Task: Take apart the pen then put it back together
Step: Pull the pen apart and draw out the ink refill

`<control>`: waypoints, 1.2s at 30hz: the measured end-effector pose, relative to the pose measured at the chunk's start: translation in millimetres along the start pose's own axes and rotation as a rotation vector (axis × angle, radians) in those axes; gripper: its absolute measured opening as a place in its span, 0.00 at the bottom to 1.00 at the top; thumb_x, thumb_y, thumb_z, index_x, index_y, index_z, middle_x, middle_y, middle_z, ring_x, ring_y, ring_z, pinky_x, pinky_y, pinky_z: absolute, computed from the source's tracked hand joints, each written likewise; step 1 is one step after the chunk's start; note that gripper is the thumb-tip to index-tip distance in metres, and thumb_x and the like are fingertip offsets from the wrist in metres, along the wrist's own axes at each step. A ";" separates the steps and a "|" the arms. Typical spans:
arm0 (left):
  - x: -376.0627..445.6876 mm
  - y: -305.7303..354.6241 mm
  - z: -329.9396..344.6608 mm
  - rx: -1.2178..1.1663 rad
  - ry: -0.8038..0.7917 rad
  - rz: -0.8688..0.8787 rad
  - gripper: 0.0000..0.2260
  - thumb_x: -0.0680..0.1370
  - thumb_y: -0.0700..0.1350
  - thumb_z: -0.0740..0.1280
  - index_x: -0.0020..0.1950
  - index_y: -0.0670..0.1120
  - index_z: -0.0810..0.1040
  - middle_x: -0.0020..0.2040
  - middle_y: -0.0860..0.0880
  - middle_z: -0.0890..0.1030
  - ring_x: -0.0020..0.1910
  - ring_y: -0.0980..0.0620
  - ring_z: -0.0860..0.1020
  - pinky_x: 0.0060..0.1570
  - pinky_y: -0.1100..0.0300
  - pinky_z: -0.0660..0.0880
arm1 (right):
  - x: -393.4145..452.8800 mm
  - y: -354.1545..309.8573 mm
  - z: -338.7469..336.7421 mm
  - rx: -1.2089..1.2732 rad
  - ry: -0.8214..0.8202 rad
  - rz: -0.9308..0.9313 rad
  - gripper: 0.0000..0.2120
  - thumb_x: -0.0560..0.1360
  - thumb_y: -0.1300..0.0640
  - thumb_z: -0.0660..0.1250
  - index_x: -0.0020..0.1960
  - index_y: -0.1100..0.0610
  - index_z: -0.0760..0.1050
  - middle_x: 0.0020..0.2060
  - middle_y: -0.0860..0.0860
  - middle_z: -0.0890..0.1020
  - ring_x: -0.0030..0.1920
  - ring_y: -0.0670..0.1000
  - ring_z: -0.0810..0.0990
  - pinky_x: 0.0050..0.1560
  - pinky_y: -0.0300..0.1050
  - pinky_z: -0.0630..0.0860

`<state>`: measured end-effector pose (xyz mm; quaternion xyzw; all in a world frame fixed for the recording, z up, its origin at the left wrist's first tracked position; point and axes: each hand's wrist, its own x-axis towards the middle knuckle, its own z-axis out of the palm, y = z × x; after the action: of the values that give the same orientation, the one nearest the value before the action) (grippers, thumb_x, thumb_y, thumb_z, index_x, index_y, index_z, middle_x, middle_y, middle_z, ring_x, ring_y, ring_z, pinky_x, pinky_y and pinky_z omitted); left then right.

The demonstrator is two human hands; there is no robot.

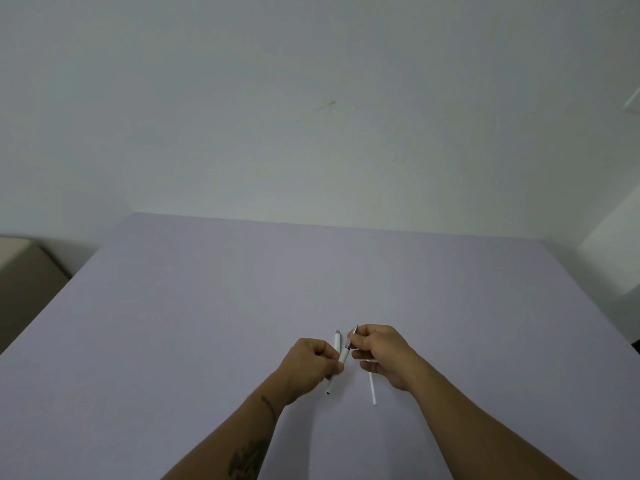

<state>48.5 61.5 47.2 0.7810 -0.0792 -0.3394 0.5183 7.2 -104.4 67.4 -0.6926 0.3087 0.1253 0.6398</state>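
The pen is in pieces over the lilac table. My left hand is closed around a white barrel with a grey cap end at its top; its lower end pokes out below the fist. A second short white section leans against that hand and ends in a silver pointed tip. My right hand pinches this tip between thumb and forefinger. A thin white refill tube hangs down out of the right hand's lower fingers. Whether the tip section is joined to the barrel is hidden by fingers.
The table runs wide to the left and to the far edge by a plain pale wall. A beige box-like object sits off the table's left side. A white panel stands at the right.
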 end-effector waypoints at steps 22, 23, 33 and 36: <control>-1.4 -2.2 -1.4 0.013 -0.010 -0.003 0.04 0.72 0.39 0.73 0.39 0.47 0.83 0.36 0.49 0.82 0.36 0.53 0.78 0.41 0.60 0.75 | -5.9 -4.0 -1.0 0.062 0.020 0.018 0.09 0.80 0.61 0.64 0.48 0.56 0.83 0.43 0.53 0.85 0.45 0.51 0.82 0.46 0.46 0.79; -1.6 -3.4 -2.2 0.012 -0.010 -0.006 0.04 0.72 0.39 0.73 0.38 0.47 0.83 0.36 0.49 0.82 0.36 0.53 0.78 0.40 0.60 0.75 | -5.8 -3.7 -1.0 0.077 0.029 0.017 0.08 0.80 0.60 0.64 0.49 0.57 0.83 0.43 0.53 0.84 0.45 0.51 0.82 0.46 0.46 0.79; -4.9 -33.5 -11.0 -0.021 0.072 -0.096 0.07 0.72 0.39 0.71 0.36 0.48 0.82 0.37 0.49 0.82 0.38 0.51 0.78 0.41 0.59 0.76 | 16.0 -3.1 7.0 0.217 0.233 -0.051 0.05 0.77 0.58 0.69 0.45 0.58 0.82 0.39 0.52 0.84 0.39 0.49 0.82 0.39 0.44 0.79; -4.1 -48.5 -15.8 -0.033 0.141 -0.141 0.06 0.73 0.39 0.70 0.36 0.47 0.81 0.36 0.48 0.81 0.37 0.51 0.78 0.41 0.58 0.76 | 25.6 6.1 8.4 0.095 0.233 -0.028 0.07 0.77 0.59 0.69 0.42 0.59 0.83 0.36 0.53 0.84 0.35 0.49 0.81 0.35 0.42 0.78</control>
<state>44.0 97.2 10.9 0.7979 0.0182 -0.3204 0.5103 25.4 -103.1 46.6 -0.6756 0.3767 0.0203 0.6334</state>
